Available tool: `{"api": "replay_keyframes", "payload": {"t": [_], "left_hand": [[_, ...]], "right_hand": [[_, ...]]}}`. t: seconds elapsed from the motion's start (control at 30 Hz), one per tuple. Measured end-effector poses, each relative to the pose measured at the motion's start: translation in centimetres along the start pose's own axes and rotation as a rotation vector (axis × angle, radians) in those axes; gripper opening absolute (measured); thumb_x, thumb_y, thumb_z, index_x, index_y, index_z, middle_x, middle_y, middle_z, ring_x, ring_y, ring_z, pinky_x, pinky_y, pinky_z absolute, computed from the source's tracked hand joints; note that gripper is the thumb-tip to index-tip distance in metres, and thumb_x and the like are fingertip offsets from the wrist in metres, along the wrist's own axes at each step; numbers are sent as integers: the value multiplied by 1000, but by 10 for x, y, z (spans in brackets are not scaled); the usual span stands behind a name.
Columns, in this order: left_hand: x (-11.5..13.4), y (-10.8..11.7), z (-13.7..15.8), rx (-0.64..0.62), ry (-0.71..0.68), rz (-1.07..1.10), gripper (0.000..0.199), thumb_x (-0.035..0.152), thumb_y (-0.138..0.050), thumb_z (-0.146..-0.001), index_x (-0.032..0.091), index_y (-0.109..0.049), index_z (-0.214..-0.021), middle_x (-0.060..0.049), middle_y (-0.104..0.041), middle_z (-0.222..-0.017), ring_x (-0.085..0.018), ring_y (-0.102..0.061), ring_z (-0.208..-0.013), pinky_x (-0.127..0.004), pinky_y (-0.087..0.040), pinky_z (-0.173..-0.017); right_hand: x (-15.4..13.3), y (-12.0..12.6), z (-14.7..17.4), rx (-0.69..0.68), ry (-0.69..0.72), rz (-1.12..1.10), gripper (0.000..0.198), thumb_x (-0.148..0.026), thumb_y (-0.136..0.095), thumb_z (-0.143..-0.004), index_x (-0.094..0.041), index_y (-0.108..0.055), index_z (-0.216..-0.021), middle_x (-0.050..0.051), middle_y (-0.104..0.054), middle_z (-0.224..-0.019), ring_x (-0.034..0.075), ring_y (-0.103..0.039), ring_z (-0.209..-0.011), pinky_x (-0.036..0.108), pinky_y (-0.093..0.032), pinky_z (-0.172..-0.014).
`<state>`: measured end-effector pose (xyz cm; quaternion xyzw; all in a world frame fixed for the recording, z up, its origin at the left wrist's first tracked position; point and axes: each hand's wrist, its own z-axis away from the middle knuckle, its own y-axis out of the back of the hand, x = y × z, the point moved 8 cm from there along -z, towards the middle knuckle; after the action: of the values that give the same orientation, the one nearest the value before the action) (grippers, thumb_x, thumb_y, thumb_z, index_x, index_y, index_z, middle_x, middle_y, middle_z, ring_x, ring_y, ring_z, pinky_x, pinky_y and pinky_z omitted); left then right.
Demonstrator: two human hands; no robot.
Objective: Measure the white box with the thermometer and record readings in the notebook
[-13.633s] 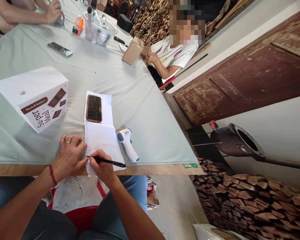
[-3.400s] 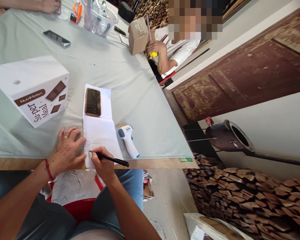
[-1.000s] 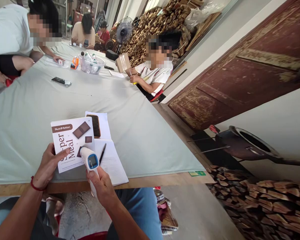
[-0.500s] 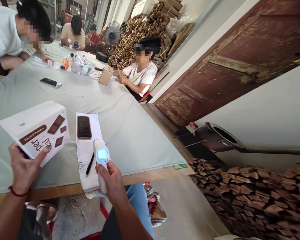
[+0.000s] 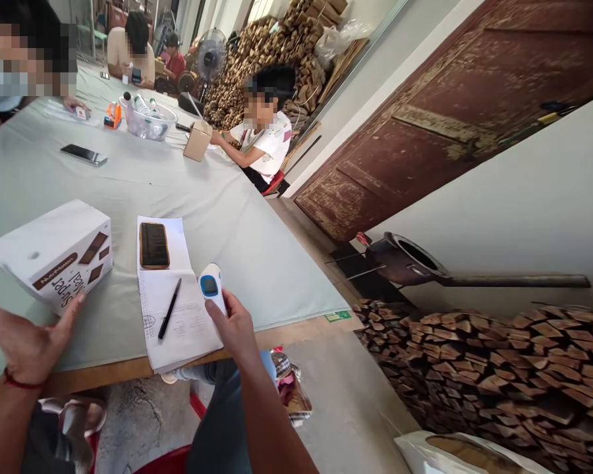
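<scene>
A white box printed with brown bars and "NutriMotion" rests on the table at the left. My left hand is open beside its near end, fingers spread and thumb close to the lettering. I cannot tell whether the thumb touches the box. My right hand is wrapped round a white infrared thermometer with a blue-rimmed, dark screen, at the table's near edge. Left of it lies a sheet of printed paper with a black pen on it. A phone in a brown case lies on the paper's far part.
Further along the cloth-covered table are another phone, a cardboard box, a clear basket of bottles and an orange object. Several people sit around it. Split firewood is stacked on the right.
The white box has gone from my left hand's grip to resting on the table, and that hand has opened. The thermometer's lit screen has gone dark; it has shifted slightly right.
</scene>
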<state>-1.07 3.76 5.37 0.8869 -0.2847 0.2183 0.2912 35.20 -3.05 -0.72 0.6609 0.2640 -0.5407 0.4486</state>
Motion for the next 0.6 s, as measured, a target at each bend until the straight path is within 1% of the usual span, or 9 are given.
{"api": "replay_keyframes", "payload": {"t": [0.03, 0.1, 0.17, 0.23, 0.33, 0.37, 0.43, 0.5, 0.6], "left_hand": [[22, 8, 7, 100, -173, -43, 105, 52, -88, -53, 23, -33, -138, -14, -24, -146, -47, -26, -135, -70, -21, -112], [60, 8, 27, 116, -439, -22, 77, 42, -83, -66, 27, -45, -132, -10, -32, -143, -39, -40, -129, -58, -39, -107], [81, -16, 42, -140, -499, 53, 53, 29, -75, -79, 26, -52, -127, -10, -42, -138, -33, -50, -123, -48, -46, -102], [90, -40, 58, -377, -487, 97, 39, 25, -67, -87, 23, -55, -124, -13, -50, -133, -33, -53, -122, -49, -44, -102], [85, -66, 76, -578, -441, 78, 30, 27, -62, -90, 18, -58, -118, -18, -54, -129, -35, -53, -122, -51, -43, -98], [80, -73, 80, -623, -428, 64, 31, 27, -63, -89, 17, -58, -118, -19, -54, -129, -36, -52, -122, -52, -43, -97], [72, -82, 86, -697, -407, 48, 34, 27, -66, -86, 16, -58, -118, -20, -52, -130, -38, -50, -123, -54, -43, -98], [65, -85, 87, -746, -389, 54, 36, 28, -66, -85, 17, -59, -118, -19, -52, -131, -38, -49, -123, -55, -42, -99], [62, -86, 89, -831, -367, 103, 30, 26, -60, -88, 20, -61, -117, -16, -52, -130, -35, -48, -123, -54, -42, -98]], "right_hand": [[9, 10, -8, 61, 15, 186, 51, -49, -67, -77, -18, -65, -117, 12, -68, -113, 28, -61, -106, 38, -48, -91], [26, 23, -21, 110, 29, 508, 46, -42, -63, -81, -17, -64, -120, 14, -66, -113, 30, -59, -110, 40, -46, -94], [40, 29, -28, 85, 34, 726, 43, -39, -60, -85, -17, -63, -122, 14, -66, -107, 30, -60, -106, 40, -47, -91], [41, 32, -27, 120, 90, 842, 45, -37, -61, -85, -16, -62, -125, 16, -64, -108, 31, -59, -105, 43, -47, -90], [18, 17, -16, 197, 359, 802, 40, -30, -59, -87, -19, -62, -126, 16, -60, -116, 32, -55, -109, 48, -46, -93], [9, 4, -12, 161, 462, 746, 35, -27, -56, -90, -22, -64, -124, 14, -60, -115, 30, -55, -109, 48, -46, -93], [-2, -29, -9, 6, 617, 650, 32, -20, -50, -93, -26, -68, -118, 11, -61, -108, 26, -56, -103, 44, -47, -92], [-5, -57, -14, -115, 673, 662, 35, -14, -48, -92, -28, -71, -115, 10, -60, -102, 24, -55, -96, 41, -47, -88], [1, -75, -29, -184, 681, 774, 34, -11, -50, -91, -28, -75, -106, 8, -60, -95, 23, -53, -90, 39, -44, -83]]}}
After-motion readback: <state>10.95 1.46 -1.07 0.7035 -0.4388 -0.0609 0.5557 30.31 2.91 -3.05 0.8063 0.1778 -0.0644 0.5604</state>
